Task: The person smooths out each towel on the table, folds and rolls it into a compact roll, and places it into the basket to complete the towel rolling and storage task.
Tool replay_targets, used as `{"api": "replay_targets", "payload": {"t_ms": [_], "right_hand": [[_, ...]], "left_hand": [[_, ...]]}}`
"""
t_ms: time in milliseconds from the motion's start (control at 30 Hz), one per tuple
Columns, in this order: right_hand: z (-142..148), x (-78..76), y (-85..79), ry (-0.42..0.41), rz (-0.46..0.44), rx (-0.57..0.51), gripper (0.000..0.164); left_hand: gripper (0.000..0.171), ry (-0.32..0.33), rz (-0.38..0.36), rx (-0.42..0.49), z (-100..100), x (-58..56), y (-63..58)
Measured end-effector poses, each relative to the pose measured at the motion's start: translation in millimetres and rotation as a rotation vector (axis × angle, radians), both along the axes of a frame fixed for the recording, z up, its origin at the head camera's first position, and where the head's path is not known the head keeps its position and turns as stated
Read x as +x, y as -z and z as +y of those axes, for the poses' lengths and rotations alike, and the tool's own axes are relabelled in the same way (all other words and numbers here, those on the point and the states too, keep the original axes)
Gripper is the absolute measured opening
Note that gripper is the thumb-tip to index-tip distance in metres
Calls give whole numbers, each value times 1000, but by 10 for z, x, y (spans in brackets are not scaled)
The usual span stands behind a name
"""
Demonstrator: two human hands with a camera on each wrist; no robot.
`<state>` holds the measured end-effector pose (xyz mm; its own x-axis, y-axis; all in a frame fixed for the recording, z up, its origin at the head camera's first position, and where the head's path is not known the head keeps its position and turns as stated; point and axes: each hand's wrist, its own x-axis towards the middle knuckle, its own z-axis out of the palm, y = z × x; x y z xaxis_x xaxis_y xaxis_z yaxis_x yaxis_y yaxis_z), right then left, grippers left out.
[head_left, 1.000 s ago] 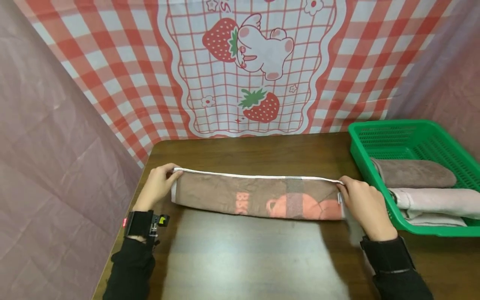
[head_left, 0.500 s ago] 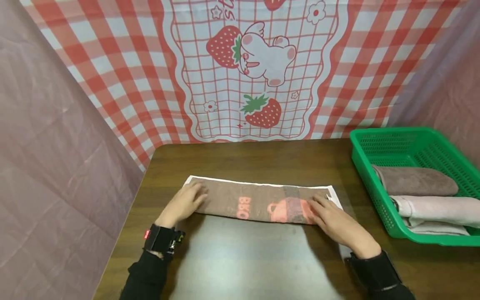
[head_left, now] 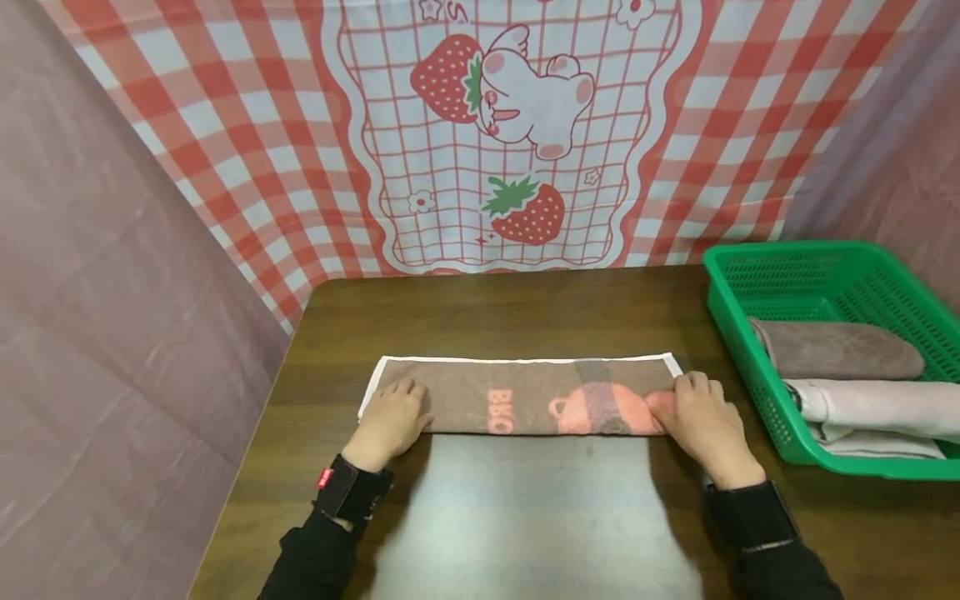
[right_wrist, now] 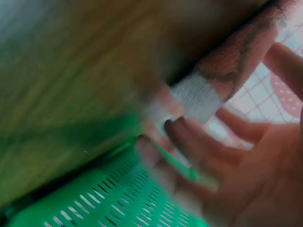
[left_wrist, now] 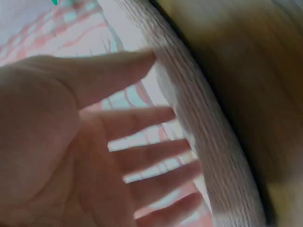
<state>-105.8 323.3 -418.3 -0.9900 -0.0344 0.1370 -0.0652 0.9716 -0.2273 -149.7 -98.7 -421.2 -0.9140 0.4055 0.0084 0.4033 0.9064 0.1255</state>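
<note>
A brown towel [head_left: 457, 400] with white edging and an orange print lies folded into a long flat strip on the table. On its left end rests my left hand [head_left: 392, 423]. In the left wrist view that hand's fingers [left_wrist: 156, 158] look straight and spread against the towel's near fold [left_wrist: 213, 132]. My right hand [head_left: 708, 429] touches the strip's right end and covers its corner. Blurred in the right wrist view, the right fingers [right_wrist: 208, 142] appear spread and loosely bent beside the towel's pale edge [right_wrist: 196, 97], with no pinch visible.
To the right stands a green plastic basket [head_left: 795, 442]. Inside it lie a rolled brown towel [head_left: 840, 350] and a folded pale pink towel [head_left: 885, 406]. A red-checked cloth [head_left: 262, 167] hangs behind the wooden table [head_left: 525, 308].
Both hands have let go of the towel's far corners and come down onto its ends. The strip now lies flatter and straighter, and my right hand has shifted outward to the right edge.
</note>
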Motion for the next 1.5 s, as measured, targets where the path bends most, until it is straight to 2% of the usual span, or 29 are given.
{"api": "replay_targets", "payload": {"t_ms": [100,233,367,467,567,633,733,867,967,1033,1167,1267,1367,1433,1500], "right_hand": [[72,-2,-32,97,-26,-34,61],[195,-104,-117,137,-225,-140,72],[295,-247,-159,128,-421,-262,85],[333,-333,-148,127,-485,-385,72],[340,-396,-147,107,-496,-561,46],[318,-427,-180,91,-494,-690,37],[218,-469,-309,52,-473,-770,40],[-66,-551,-620,-13,-431,-813,59],[-373,-625,-868,-62,-441,-876,57],[-596,-672,-993,-96,-448,-914,52],[-1025,-773,-1109,-143,-404,-928,42],[-1296,-854,-1132,-176,-371,-911,37],[-1509,-930,-1135,-216,-368,-899,35],[-1623,-967,-1126,-236,-368,-887,33],[-1715,-985,-1107,-250,-371,-864,32]], "left_hand": [[49,17,16,15,223,36,-1],[55,142,-2,42,558,79,32],[49,234,-9,-6,859,114,54],[47,243,-9,-39,1005,127,73],[49,224,-17,-57,1088,118,85],[50,210,-19,-70,1125,107,82],[50,208,-16,-82,1178,97,79],[50,228,-6,-95,1279,94,90],[49,249,24,-117,1380,102,109],[47,265,74,-124,1452,111,126],[45,309,163,-157,1582,124,148],[39,365,174,-140,1642,120,141],[29,426,124,-37,1653,107,110],[24,451,64,27,1616,110,83],[25,437,8,57,1535,142,50]]}}
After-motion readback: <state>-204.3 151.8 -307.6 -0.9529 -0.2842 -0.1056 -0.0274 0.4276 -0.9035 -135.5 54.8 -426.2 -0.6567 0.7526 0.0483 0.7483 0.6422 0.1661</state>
